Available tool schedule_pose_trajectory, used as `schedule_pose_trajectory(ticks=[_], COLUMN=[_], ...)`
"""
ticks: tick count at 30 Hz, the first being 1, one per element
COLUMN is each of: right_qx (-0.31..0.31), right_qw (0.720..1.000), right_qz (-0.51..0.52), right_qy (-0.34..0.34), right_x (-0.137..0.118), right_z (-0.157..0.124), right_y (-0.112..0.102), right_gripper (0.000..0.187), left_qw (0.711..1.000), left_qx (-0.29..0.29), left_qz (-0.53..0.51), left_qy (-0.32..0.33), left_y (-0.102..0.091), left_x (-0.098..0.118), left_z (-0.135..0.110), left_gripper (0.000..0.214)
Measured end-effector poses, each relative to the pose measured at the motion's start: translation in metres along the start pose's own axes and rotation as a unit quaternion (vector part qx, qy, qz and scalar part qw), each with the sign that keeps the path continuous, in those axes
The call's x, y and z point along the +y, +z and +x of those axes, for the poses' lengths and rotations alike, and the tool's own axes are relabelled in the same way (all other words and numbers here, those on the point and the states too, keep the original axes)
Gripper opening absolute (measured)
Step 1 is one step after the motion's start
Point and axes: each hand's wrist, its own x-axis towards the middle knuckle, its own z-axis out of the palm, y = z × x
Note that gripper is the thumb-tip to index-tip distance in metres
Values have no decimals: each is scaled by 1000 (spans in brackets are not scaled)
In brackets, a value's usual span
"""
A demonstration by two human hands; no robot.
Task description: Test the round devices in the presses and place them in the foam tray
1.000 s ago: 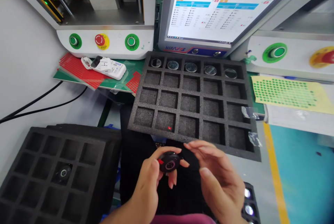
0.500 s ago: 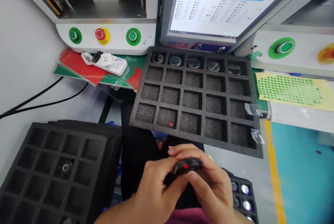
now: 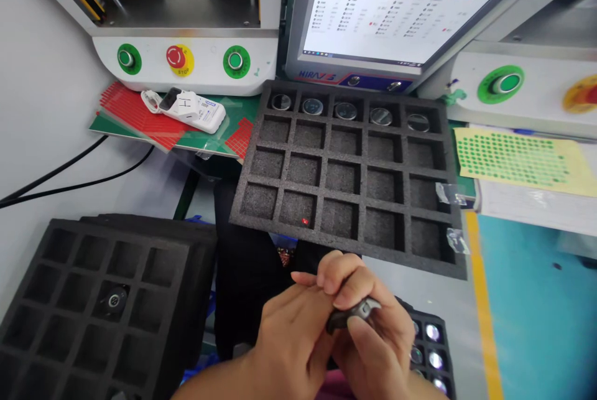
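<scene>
Green benchtop (image 3: 109,127): red sheet (image 3: 122,111), white handheld device (image 3: 198,112), dark foam tray (image 3: 321,191) overhanging front, white papers (image 3: 532,202).

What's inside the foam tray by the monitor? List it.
The foam tray holds five discs, far row, and one small red piece, near row. Anything under the discs is hidden.

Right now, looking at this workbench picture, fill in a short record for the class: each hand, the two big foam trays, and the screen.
Right hand: pinching a small dark piece between thumb and fingers
Left hand: close against the right; its grip is hidden
Tray ahead: five discs along the far row; a red scrap in a near-row compartment
Tray at left: a round black part in one compartment
Screen: lit, beyond the tray ahead
</scene>
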Motion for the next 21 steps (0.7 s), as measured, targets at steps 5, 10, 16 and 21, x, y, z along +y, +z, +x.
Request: schedule_pose_trajectory(ticks=[5,10,16,21], right_qx=[-13,-72,-99,-141], right_qw=[999,997,990,979], right_qz=[29,-10,-95,-130], right_qy=[-5,-3,-17,-70], right_x=[6,0,-8,-8], right_z=[-2,-3,2,5], right_y=[-2,-12,-15,-14], right_gripper=[10,22,18,17], left_qw=[999,998,986,990], left_qx=[5,-3,-4,18], left_qz=[29,-44,-107,-106], left_qy=[43,-51,-130,-92], left_y=[-1,-6,-5,-4], left_x=[-1,6,6,2], left_z=[3,8,2,0], left_gripper=[26,13,11,12])
